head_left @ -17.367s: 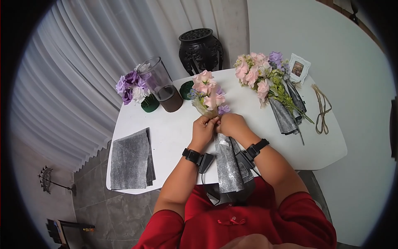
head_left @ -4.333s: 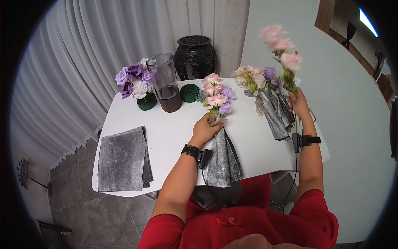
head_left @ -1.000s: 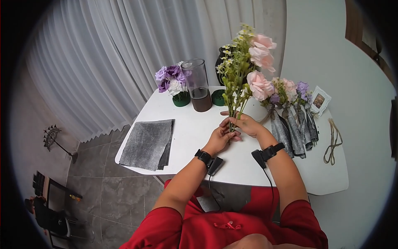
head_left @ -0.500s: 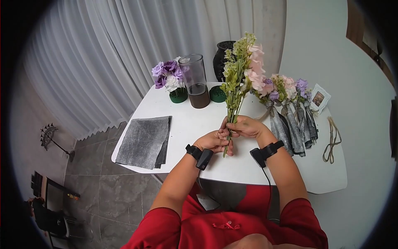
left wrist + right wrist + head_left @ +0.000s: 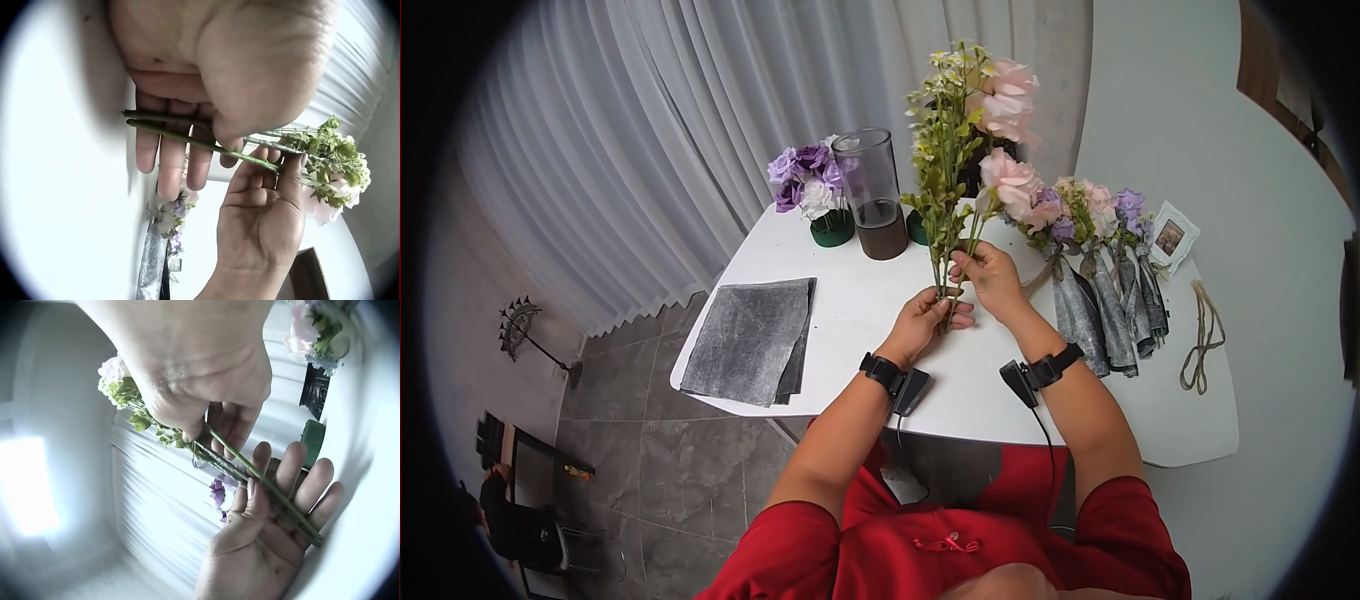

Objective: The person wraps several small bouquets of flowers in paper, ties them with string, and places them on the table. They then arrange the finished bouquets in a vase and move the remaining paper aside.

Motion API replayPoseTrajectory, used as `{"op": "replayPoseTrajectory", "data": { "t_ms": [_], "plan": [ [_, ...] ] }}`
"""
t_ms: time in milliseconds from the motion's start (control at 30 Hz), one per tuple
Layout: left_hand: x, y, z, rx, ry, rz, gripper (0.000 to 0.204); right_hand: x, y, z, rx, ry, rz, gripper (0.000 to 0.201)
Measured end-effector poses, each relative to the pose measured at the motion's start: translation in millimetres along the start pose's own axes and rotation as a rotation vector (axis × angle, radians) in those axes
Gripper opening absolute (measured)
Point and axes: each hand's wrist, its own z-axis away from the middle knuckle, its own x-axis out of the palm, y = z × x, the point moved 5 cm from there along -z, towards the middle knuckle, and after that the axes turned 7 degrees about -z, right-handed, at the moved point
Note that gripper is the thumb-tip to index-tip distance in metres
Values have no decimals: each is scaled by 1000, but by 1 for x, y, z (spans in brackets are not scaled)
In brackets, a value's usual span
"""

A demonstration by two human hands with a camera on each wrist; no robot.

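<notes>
Upright before me are flower stems: a leafy sprig with small white-yellow blossoms (image 5: pixel 943 120) and a branch of pink roses (image 5: pixel 1008 182). My left hand (image 5: pixel 918 322) pinches the lower stems between thumb and forefinger, its other fingers extended behind them, as the left wrist view shows. Slightly higher, my right hand (image 5: pixel 994 284) pinches the stems (image 5: pixel 219 464) with thumb and fingertips. The cut ends (image 5: pixel 128 119) stick out past the left palm. Wrapped bouquets (image 5: pixel 1090 300) in grey material lie to the right of my right hand.
Grey sheets (image 5: pixel 745 340) lie at the table's left. Behind stand a tall glass vase (image 5: pixel 866 175), purple and white flowers (image 5: pixel 805 180) in a green base (image 5: pixel 832 230). At right are a white picture frame (image 5: pixel 1175 237) and a twine loop (image 5: pixel 1203 340). A person (image 5: pixel 515 520) sits far left.
Earlier I worked on a wrapped bouquet, then lifted pink roses with my right hand. That bouquet has left the middle. Lately the stems tilted and rose, and my right hand shifted up them.
</notes>
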Motion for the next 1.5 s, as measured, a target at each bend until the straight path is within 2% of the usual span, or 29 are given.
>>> {"op": "replayPoseTrajectory", "data": {
  "t_ms": [67,100,233,333,467,533,700,800,867,1000,1067,1133,1167,1200,1267,1333,1400,1433,1500],
  "plan": [
    [-4,-2,-2,-16,33,15,27,-3,-11,1,-77,84,-31,23],
    [-4,-2,-2,-16,35,13,27,-4,-14,0,-98,78,-87,30],
    [-2,2,0,-22,37,-9,27,-10,-27,-1,-180,107,-147,36],
    [-1,0,-1,-27,34,-53,28,-13,-40,-1,-258,150,-141,35],
    [0,-3,-1,-25,-16,-132,28,-13,-32,-3,-202,135,-80,31],
    [2,-3,1,-27,-23,-161,28,-8,-36,-2,-317,163,48,28],
    [6,1,2,12,-13,-158,28,-9,-37,2,-324,162,105,20],
    [2,0,-1,90,0,-211,31,-7,-24,0,-238,149,41,18],
    [0,0,0,55,28,-177,30,-1,-2,0,-63,94,103,19],
    [-2,-4,4,-51,-2,-205,29,3,-3,3,-27,100,8,20],
    [1,-2,4,8,-7,-239,28,3,-3,6,-24,113,80,22],
    [0,-3,4,14,6,-251,26,11,-34,17,-338,199,786,23],
    [-1,-4,3,18,22,-267,25,15,-36,20,-193,146,795,33],
    [2,-3,3,16,20,-269,25,18,-37,22,-192,149,793,33],
    [0,6,6,117,216,-473,22,29,-37,28,-272,73,805,39],
    [-4,2,7,177,270,-588,20,35,-26,28,-242,49,726,44],
    [-8,1,5,241,322,-701,19,37,-22,27,-343,45,411,41],
    [-10,0,4,256,331,-707,17,36,-15,23,-237,-36,253,37],
    [-12,2,3,273,339,-710,16,36,-11,23,-220,-18,214,31]
  ]
}}
